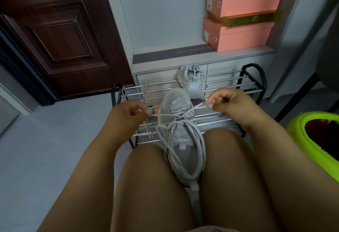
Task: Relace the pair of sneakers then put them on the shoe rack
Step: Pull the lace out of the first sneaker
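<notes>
My left hand (134,111) and right hand (222,100) each pinch a lace end (197,106), pulling outward (sneaker (180,136) wedged between my knees).

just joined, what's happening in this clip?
A seated person holds a silver-grey glitter mesh sneaker between their knees. The left hand and right hand each pinch one end of its pale grey lace, pulling outward. The matching second sneaker already sits on the metal-bar shoe rack ahead.
</notes>
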